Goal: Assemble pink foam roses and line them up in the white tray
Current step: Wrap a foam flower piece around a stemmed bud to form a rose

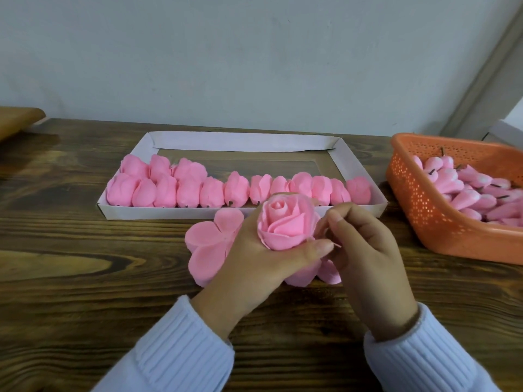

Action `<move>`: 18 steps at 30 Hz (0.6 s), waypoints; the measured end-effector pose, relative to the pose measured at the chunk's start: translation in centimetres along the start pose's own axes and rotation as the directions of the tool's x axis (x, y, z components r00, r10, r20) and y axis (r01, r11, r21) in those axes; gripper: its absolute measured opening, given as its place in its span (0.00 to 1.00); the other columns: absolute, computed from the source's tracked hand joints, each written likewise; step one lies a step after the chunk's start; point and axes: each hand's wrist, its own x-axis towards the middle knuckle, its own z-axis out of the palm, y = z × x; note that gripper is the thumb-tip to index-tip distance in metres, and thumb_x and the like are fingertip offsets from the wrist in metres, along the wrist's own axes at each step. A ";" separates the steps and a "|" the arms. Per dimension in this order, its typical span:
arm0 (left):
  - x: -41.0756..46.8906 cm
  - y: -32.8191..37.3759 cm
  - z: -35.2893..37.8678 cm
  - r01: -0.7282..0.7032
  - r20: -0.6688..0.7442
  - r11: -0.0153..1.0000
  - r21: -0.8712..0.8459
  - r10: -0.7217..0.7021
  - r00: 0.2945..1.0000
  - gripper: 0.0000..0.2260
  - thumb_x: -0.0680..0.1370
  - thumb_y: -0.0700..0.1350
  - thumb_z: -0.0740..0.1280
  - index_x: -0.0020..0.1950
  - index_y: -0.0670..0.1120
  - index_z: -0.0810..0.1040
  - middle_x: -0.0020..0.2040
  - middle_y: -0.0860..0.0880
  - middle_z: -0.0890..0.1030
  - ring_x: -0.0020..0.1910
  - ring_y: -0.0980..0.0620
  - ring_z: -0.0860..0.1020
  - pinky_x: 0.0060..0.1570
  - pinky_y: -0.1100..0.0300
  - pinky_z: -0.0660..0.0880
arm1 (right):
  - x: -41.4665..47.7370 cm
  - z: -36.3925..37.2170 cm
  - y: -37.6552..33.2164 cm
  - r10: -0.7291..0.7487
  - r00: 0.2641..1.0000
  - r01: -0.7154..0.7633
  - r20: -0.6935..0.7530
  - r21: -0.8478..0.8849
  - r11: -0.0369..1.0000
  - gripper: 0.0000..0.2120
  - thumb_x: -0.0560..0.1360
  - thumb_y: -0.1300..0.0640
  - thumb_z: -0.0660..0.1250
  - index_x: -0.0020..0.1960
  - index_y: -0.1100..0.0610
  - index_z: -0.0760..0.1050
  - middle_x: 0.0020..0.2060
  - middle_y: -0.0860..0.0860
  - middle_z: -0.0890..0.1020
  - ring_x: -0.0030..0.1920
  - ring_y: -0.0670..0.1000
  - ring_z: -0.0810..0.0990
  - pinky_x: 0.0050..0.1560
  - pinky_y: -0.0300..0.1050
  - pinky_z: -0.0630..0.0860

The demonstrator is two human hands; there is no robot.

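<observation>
- We are mid-assembly: the left hand (254, 258) cups a nearly finished rose (285, 227) from below, with fingers and thumb curled round its base, above the middle of the table (85, 250).
- The right hand (365, 250) has its fingers curled in against the rose's right flank. It seems to pinch the thin edge of an outer petal, though the contact itself is partly hidden.
- Flat petal cutouts (209, 244) lie on the table under both hands, so more layers may yet go on.
- The white tray (283, 212) sits just beyond the hands, toward the far edge. Finished roses (215, 190) fill a row along its near wall, with a few more stacked at its left end — the rest of the tray is bare.
- An orange basket (424, 207) at the right edge holds the bud cores (475, 190).
- Next, we judge, the petal needs settling snugly. The rose then goes into the tray beside the others — gently, since foam creases.
</observation>
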 end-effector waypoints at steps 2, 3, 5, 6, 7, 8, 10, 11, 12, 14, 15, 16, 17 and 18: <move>0.0 0.2 0.0 -0.031 -0.007 1.000 0.000 0.031 1.000 0.08 0.65 0.46 0.76 0.43 0.54 0.82 0.39 0.54 0.83 0.41 0.57 0.81 0.42 0.60 0.79 | -0.1 -0.1 0.1 -0.066 0.997 0.066 -0.034 -0.013 0.998 0.08 0.73 0.59 0.64 0.35 0.53 0.76 0.30 0.49 0.76 0.32 0.46 0.73 0.33 0.37 0.72; 0.0 0.2 -0.1 -0.034 -0.003 0.999 -0.005 0.034 0.999 0.07 0.66 0.47 0.75 0.41 0.54 0.82 0.37 0.55 0.82 0.40 0.58 0.81 0.39 0.63 0.78 | -0.1 -0.1 -0.1 -0.141 0.989 0.139 -0.040 -0.047 0.989 0.06 0.73 0.58 0.65 0.37 0.53 0.76 0.32 0.48 0.76 0.33 0.46 0.73 0.35 0.37 0.72; -0.1 0.4 0.0 -0.023 0.019 1.000 -0.015 0.023 1.000 0.07 0.66 0.49 0.76 0.41 0.55 0.82 0.36 0.56 0.81 0.39 0.58 0.80 0.38 0.62 0.77 | -0.1 -0.2 -0.5 -0.301 0.954 0.299 0.003 -0.112 0.948 0.04 0.73 0.59 0.64 0.41 0.52 0.76 0.37 0.45 0.78 0.38 0.45 0.75 0.41 0.36 0.73; -0.1 0.6 0.1 -0.021 0.048 1.000 -0.017 0.022 0.999 0.08 0.65 0.51 0.77 0.42 0.55 0.82 0.37 0.55 0.81 0.39 0.57 0.79 0.39 0.60 0.77 | -0.1 -0.3 -0.6 -0.374 0.926 0.377 0.051 -0.155 0.913 0.05 0.74 0.60 0.64 0.43 0.52 0.76 0.41 0.44 0.78 0.42 0.45 0.76 0.44 0.37 0.73; -0.1 0.7 0.2 -0.023 0.086 0.999 -0.033 0.026 0.996 0.09 0.66 0.53 0.77 0.43 0.56 0.82 0.38 0.55 0.81 0.40 0.57 0.80 0.40 0.60 0.78 | -0.1 -0.4 -0.8 -0.429 0.897 0.442 0.109 -0.210 0.872 0.06 0.74 0.61 0.65 0.44 0.51 0.76 0.44 0.44 0.78 0.47 0.45 0.77 0.46 0.38 0.73; -0.1 0.9 0.3 -0.029 0.122 0.998 -0.060 0.036 0.992 0.08 0.67 0.53 0.76 0.44 0.57 0.82 0.39 0.56 0.82 0.40 0.58 0.80 0.40 0.62 0.78 | -0.1 -0.4 -1.0 -0.457 0.874 0.486 0.164 -0.272 0.831 0.07 0.74 0.61 0.65 0.45 0.50 0.77 0.47 0.46 0.78 0.50 0.47 0.76 0.47 0.40 0.74; -0.2 0.9 0.3 -0.034 0.130 0.997 -0.071 0.043 0.991 0.08 0.69 0.49 0.76 0.46 0.57 0.82 0.39 0.57 0.83 0.39 0.60 0.81 0.40 0.66 0.77 | 0.0 -0.4 -1.1 -0.453 0.864 0.503 0.220 -0.377 0.778 0.07 0.73 0.60 0.66 0.46 0.48 0.78 0.51 0.51 0.77 0.52 0.51 0.76 0.47 0.42 0.73; -0.2 0.8 0.2 -0.026 0.102 0.998 -0.049 0.031 0.994 0.09 0.68 0.48 0.76 0.46 0.58 0.82 0.39 0.56 0.83 0.40 0.59 0.81 0.41 0.65 0.77 | 0.1 -0.4 -1.1 -0.437 0.872 0.489 0.219 -0.414 0.768 0.06 0.73 0.59 0.66 0.47 0.50 0.78 0.51 0.52 0.76 0.51 0.52 0.76 0.47 0.41 0.72; -0.2 0.6 0.1 -0.019 0.069 1.000 -0.025 0.021 0.997 0.08 0.68 0.48 0.75 0.45 0.58 0.82 0.39 0.56 0.83 0.41 0.58 0.81 0.42 0.64 0.77 | 0.1 -0.4 -1.1 -0.425 0.882 0.470 0.205 -0.450 0.759 0.05 0.73 0.58 0.66 0.48 0.52 0.79 0.52 0.52 0.76 0.52 0.51 0.76 0.47 0.39 0.71; -0.1 0.3 0.0 -0.006 0.030 1.000 0.003 0.005 1.000 0.09 0.66 0.50 0.74 0.45 0.57 0.82 0.40 0.55 0.83 0.43 0.56 0.81 0.44 0.61 0.78 | 0.1 -0.5 -1.0 -0.410 0.894 0.442 0.178 -0.498 0.747 0.07 0.73 0.56 0.67 0.50 0.53 0.79 0.53 0.51 0.76 0.54 0.50 0.76 0.46 0.37 0.71; -0.1 0.3 0.0 0.001 0.021 1.000 0.018 -0.001 1.000 0.09 0.66 0.51 0.74 0.45 0.58 0.82 0.40 0.54 0.83 0.44 0.55 0.81 0.45 0.60 0.78 | 0.1 -0.5 -1.0 -0.404 0.897 0.435 0.176 -0.502 0.747 0.08 0.72 0.56 0.67 0.51 0.54 0.78 0.54 0.52 0.76 0.55 0.50 0.76 0.45 0.38 0.71; -0.1 0.3 0.0 0.002 0.014 0.999 0.035 -0.002 1.000 0.10 0.66 0.51 0.75 0.45 0.58 0.81 0.41 0.55 0.83 0.44 0.55 0.81 0.45 0.59 0.78 | 0.1 -0.5 -1.0 -0.399 0.899 0.433 0.181 -0.501 0.749 0.09 0.72 0.55 0.67 0.51 0.54 0.78 0.54 0.52 0.76 0.56 0.50 0.76 0.45 0.39 0.71; -0.1 0.4 0.1 0.001 0.010 0.999 0.049 -0.001 1.000 0.10 0.66 0.52 0.74 0.46 0.59 0.81 0.41 0.55 0.83 0.44 0.56 0.81 0.44 0.60 0.78 | 0.1 -0.5 -1.0 -0.394 0.899 0.434 0.190 -0.498 0.751 0.09 0.72 0.54 0.66 0.52 0.53 0.77 0.55 0.52 0.76 0.57 0.50 0.76 0.45 0.39 0.71; -0.1 0.4 0.1 -0.004 0.011 0.998 0.057 0.003 1.000 0.10 0.66 0.52 0.74 0.46 0.60 0.81 0.41 0.56 0.83 0.44 0.57 0.81 0.43 0.62 0.77 | 0.0 -0.5 -1.0 -0.389 0.899 0.436 0.202 -0.492 0.753 0.10 0.72 0.54 0.66 0.53 0.53 0.76 0.55 0.53 0.76 0.58 0.50 0.75 0.46 0.39 0.71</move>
